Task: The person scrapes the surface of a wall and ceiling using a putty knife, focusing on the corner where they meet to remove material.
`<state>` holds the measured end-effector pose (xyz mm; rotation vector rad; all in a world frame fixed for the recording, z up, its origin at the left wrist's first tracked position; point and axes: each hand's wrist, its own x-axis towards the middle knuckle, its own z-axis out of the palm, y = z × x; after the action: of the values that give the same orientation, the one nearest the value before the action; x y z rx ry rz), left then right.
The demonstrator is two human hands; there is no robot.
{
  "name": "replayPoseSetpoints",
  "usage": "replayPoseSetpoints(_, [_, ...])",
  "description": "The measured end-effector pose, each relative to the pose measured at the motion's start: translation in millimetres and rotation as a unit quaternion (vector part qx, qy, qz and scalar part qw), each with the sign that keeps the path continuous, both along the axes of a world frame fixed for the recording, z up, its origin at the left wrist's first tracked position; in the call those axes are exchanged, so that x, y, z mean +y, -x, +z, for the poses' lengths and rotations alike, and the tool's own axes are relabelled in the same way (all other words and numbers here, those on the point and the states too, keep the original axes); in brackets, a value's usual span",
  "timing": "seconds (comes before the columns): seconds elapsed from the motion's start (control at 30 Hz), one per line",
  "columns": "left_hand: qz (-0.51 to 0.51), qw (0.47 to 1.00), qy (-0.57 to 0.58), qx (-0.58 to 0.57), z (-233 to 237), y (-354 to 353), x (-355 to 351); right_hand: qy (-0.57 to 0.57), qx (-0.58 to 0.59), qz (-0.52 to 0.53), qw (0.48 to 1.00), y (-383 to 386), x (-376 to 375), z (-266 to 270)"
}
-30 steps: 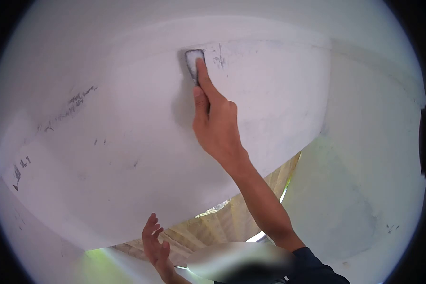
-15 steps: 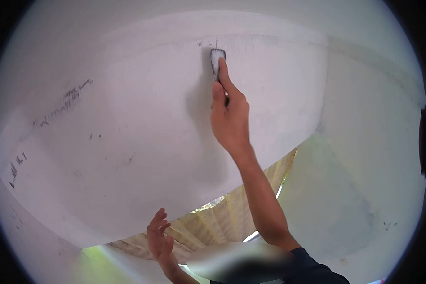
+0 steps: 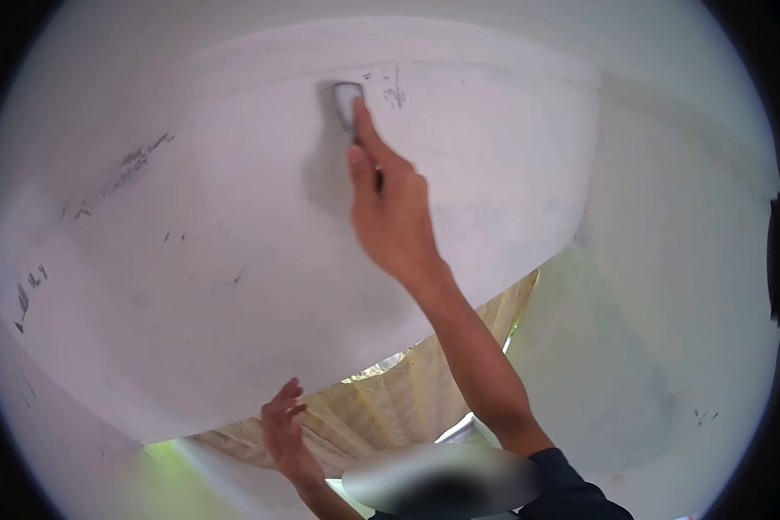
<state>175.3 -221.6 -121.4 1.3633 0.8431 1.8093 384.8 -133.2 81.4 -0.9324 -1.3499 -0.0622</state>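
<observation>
My right hand (image 3: 394, 204) is raised to the upper middle of a white wall surface (image 3: 251, 199), closed around the handle of a scraper (image 3: 348, 100). The scraper's pale blade with a dark rim points up and lies at the wall, my index finger stretched along it. Low in the view, my left hand (image 3: 286, 426) holds nothing, its fingers apart and slightly curled below the surface's lower edge. Dark scuff marks (image 3: 395, 89) show just right of the blade.
More dark marks (image 3: 134, 160) run along the wall at the left. A beige pleated curtain (image 3: 399, 394) hangs below the surface's lower edge, with bright gaps beside it. A greenish-grey side wall (image 3: 615, 347) stands at the right. A blurred pale shape covers the bottom middle.
My right hand and the scraper have moved left along the wall, uncovering dark marks where the blade was. My left hand has shifted slightly left.
</observation>
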Motion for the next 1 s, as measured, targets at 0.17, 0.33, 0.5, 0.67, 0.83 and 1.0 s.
replayPoseSetpoints(0.17, [-0.108, 0.993, -0.023, 0.041, -0.5, -5.0, -7.6, 0.000, 0.136, -0.075, 0.988, -82.8, 29.0, -53.4])
replayPoseSetpoints(0.33, [-0.150, 0.988, 0.009, 0.023, -30.8, 3.9, -9.8, 0.190, 0.216, -0.072, 0.955, -127.0, -46.7, -135.7])
replayPoseSetpoints(0.5, [-0.265, 0.950, 0.126, 0.111, -49.7, -22.0, -2.3, 0.432, 0.257, -0.170, 0.848, -186.2, -143.8, -370.4])
replayPoseSetpoints(0.67, [-0.425, 0.846, 0.183, 0.265, -71.6, -60.6, 10.8, 0.692, 0.254, -0.330, 0.590, -171.7, -410.4, -712.5])
replayPoseSetpoints(0.83, [-0.534, 0.707, 0.215, 0.411, -112.5, -130.2, 20.0, 0.586, 0.688, -0.307, 0.300, -35.2, -598.5, -744.6])
replayPoseSetpoints(1.0, [-0.565, 0.611, 0.224, 0.507, -200.5, -201.4, 5.0, 0.557, 0.689, -0.391, 0.250, 35.0, -657.8, -764.6])
